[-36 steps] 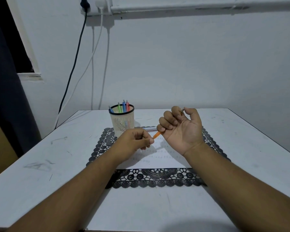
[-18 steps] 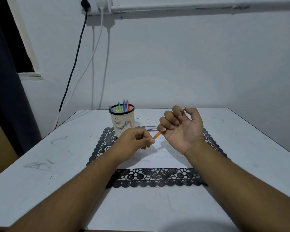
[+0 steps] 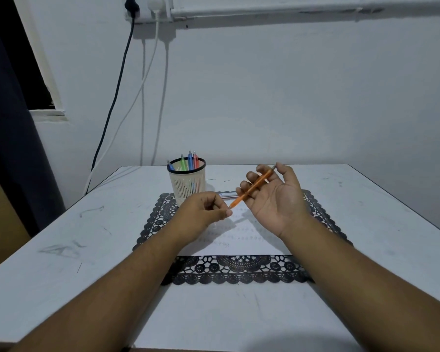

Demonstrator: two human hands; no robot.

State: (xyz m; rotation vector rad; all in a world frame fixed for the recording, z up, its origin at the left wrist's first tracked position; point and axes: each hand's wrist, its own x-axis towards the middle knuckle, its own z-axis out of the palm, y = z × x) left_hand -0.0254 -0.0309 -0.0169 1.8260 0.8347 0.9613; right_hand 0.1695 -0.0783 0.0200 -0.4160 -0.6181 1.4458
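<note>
Orange pen lies loose across right hand's slack, half-open fingers above the paper, left hand pinching its tip, so any tug likely rolls it onto the lace mat.

Right hand palm-up; left hand apparently pinching.
</note>
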